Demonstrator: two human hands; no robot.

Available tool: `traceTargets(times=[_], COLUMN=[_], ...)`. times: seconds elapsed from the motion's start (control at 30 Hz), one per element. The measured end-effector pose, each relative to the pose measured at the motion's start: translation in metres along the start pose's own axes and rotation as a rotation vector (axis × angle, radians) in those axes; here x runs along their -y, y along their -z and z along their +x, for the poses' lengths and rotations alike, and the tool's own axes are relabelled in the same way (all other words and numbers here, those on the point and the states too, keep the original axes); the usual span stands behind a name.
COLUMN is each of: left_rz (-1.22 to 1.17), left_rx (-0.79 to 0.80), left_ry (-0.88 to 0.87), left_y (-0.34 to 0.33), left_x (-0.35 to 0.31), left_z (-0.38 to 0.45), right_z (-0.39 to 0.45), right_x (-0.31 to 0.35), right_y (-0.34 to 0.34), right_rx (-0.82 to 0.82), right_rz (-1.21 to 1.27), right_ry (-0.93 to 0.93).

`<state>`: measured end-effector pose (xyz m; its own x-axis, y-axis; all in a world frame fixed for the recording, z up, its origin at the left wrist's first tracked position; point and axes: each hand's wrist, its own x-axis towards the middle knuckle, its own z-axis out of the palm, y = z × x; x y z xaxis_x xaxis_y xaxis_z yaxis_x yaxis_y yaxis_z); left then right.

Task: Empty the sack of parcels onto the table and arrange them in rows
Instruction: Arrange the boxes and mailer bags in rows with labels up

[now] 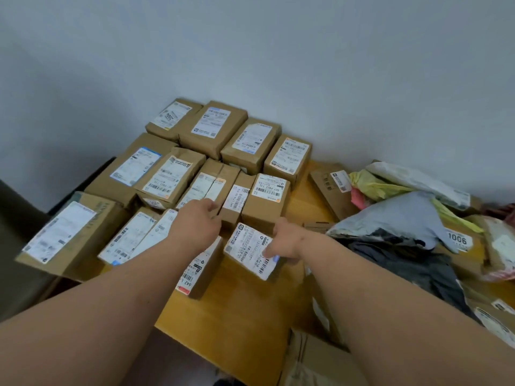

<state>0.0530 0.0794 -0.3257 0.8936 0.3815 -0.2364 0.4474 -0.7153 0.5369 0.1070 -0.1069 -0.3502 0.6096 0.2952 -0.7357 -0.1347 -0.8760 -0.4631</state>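
From my remote seat I see brown cardboard parcels with white shipping labels (206, 151) lying in rough rows across the left and centre of the frame on a yellow wooden table (239, 316), which stands against a pale grey wall (250, 51). My left hand (195, 227) reaches into the middle of the frame, its fingers curled over the near end of a narrow brown box (207, 182) in the second row; how firm that grip is I cannot tell. My right hand (287, 240) sits just right of centre, gripping the right edge of a small brown parcel with a barcoded label (248, 247), thumb on the label, in the nearest row beside another labelled box (200, 271) partly hidden under my left forearm. At the right of the frame a loose heap of soft mailer bags in grey, pale blue, yellow and white (412, 218) lies on the table, well apart from the rows, with flat cardboard pieces (331, 185) at its edge.
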Motion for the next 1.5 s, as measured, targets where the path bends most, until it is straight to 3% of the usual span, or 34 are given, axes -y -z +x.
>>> traceTargets(times=[0.1,0.27,0.43,0.53,0.63,0.77,1.0,1.17,1.5], left_rz=[-0.002,0.066,0.112,0.118,0.135,0.156,0.23,0.259,0.17], left_rx=[0.021,0.088,0.147,0.182,0.238,0.346,0.528,0.553,0.533], left_ry=[0.017,-0.034,-0.084,-0.13,-0.196,-0.237,-0.27,-0.264,-0.142], left_y=[-0.002,-0.006,-0.012,-0.019,-0.029,-0.041,-0.069,-0.083,-0.091], left_x=[0.009,0.014,0.014,0.002,-0.013,-0.036,-0.066,-0.071,-0.074], left_z=[-0.002,0.004,0.007,0.002,-0.003,-0.017,-0.046,-0.053,-0.06], right_z=[-0.005,-0.002,-0.014,-0.028,-0.051,-0.084,-0.099,-0.104,-0.101], right_x=[0.007,0.019,0.02,0.024,0.021,-0.006,-0.062,-0.091,-0.113], right_y=[-0.022,-0.053,-0.046,-0.026,0.001,0.024,0.022,0.014,0.017], right_rx=[-0.001,0.094,0.136,0.047,-0.076,-0.041,-0.01,0.0,-0.177], right_rz=[0.229,0.342,0.156,0.15,-0.082,-0.443,-0.725,-0.947,-1.029], right_ry=[-0.143,-0.237,-0.172,-0.09,-0.021,-0.109,-0.146,-0.147,0.117])
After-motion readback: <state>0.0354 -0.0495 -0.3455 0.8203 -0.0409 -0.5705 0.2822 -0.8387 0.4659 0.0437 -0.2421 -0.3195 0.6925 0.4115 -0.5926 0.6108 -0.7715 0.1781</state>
